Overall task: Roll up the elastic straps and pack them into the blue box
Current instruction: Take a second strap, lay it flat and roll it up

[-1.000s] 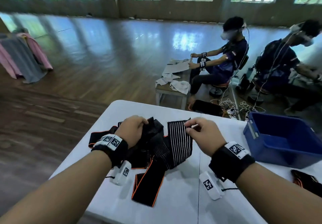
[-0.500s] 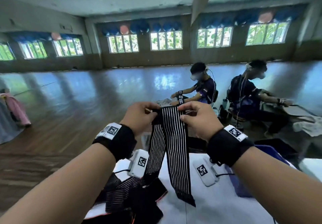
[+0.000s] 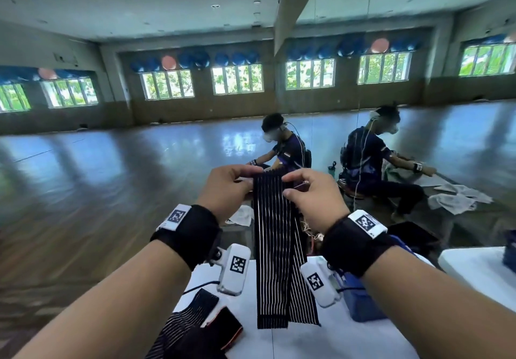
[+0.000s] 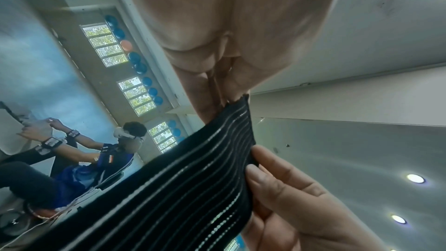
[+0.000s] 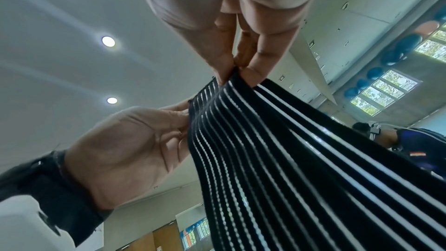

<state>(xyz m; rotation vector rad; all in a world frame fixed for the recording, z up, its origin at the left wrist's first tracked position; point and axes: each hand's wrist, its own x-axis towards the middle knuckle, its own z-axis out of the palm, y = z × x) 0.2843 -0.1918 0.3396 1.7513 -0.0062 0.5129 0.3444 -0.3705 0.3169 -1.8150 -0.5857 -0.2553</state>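
- Since a second ago, both hands have lifted one striped strap (image 3: 275,247) off the table pile and up to chest height, and the head camera has tilted up to face the hall.
- Head view: left hand (image 3: 223,191) and right hand (image 3: 312,196) each pinch a top corner of the strap, thumbs in front, fingers behind. It hangs folded double, both loose ends dangling just above the white table (image 3: 307,339). Holding it high lets the fabric fall straight, likely to even the ends before rolling.
- Head view, lower left: more straps (image 3: 195,328) lie heaped on the table, one with an orange edge. None looks rolled yet.
- Head view, right: the blue box (image 3: 360,300) sits on the table, mostly hidden behind the right wrist. What it contains cannot be seen.
- Background: two other people sit working at low tables, well apart from this table.
- Left wrist view: the left hand's fingers (image 4: 210,91) clamp the strap's top edge; the right hand (image 4: 289,198) curls round the opposite edge.
- Right wrist view: right fingertips (image 5: 253,75) pinch the strap's fold; the left hand (image 5: 135,146) grips the other side, palm towards this camera. The fabric runs taut between the two grips.
- Judgement: rolling has not started; packing comes later.
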